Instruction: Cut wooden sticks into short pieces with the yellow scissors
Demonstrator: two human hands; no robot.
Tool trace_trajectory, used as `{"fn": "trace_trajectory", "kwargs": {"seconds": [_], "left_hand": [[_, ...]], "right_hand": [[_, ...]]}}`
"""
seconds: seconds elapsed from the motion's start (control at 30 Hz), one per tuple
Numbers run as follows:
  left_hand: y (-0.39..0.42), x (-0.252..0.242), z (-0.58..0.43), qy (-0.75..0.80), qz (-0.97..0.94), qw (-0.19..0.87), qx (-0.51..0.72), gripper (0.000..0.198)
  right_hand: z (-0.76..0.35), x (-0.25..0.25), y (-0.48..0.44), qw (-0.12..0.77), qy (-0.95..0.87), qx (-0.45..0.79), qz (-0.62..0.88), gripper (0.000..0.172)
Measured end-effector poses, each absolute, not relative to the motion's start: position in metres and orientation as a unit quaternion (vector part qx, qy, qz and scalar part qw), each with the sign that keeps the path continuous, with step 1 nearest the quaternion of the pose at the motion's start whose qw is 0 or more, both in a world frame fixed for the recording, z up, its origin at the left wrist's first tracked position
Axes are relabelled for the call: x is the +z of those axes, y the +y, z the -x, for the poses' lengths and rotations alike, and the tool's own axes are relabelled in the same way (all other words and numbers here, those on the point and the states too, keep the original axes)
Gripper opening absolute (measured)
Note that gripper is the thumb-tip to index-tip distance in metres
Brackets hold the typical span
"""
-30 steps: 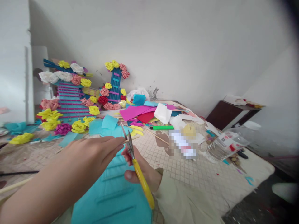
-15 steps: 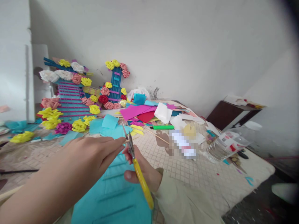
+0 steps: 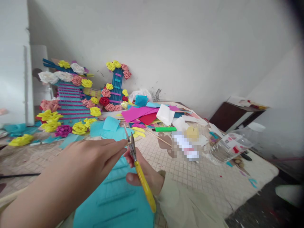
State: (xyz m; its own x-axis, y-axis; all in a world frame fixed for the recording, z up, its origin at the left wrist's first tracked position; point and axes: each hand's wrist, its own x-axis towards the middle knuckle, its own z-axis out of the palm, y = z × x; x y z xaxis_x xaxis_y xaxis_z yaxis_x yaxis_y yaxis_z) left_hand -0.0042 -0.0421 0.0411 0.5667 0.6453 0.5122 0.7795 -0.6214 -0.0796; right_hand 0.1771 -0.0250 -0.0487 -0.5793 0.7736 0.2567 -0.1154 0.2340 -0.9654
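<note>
My right hand (image 3: 144,172) is closed around yellow-handled scissors (image 3: 145,186), whose metal blades point up and away, slightly parted. Beside the blades, my left hand (image 3: 99,155) reaches in from the left with its fingers pressed together. A short end of a thin pale stick (image 3: 129,143) shows at its fingertips, between the blades; the rest is hidden by the hand. Beneath both hands lies a light-blue paper panel (image 3: 116,202) with several raised crosswise ridges.
Paper-flower models (image 3: 73,101) stand by the wall at back left. Coloured paper sheets (image 3: 137,113), a green marker (image 3: 165,129) and a thin stick (image 3: 159,137) lie beyond my hands. A large clear plastic bottle (image 3: 231,145) is at right, near the table edge.
My hands and the scissors hold almost the same position. The background has shifted very slightly left in view.
</note>
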Motion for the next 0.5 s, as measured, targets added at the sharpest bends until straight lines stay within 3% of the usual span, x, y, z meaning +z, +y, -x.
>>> {"fn": "trace_trajectory", "kwargs": {"seconds": [0.27, 0.5], "left_hand": [[-0.0408, 0.0430, 0.0017, -0.372, 0.881, 0.174, -0.235, 0.039], [-0.0469, 0.0428, 0.0001, -0.348, 0.894, 0.097, -0.264, 0.036]], "right_hand": [[-0.1725, -0.0506, -0.0242, 0.424, -0.653, 0.562, 0.282, 0.055], [-0.1794, -0.0554, -0.0241, 0.487, -0.730, 0.364, 0.312, 0.055]]}}
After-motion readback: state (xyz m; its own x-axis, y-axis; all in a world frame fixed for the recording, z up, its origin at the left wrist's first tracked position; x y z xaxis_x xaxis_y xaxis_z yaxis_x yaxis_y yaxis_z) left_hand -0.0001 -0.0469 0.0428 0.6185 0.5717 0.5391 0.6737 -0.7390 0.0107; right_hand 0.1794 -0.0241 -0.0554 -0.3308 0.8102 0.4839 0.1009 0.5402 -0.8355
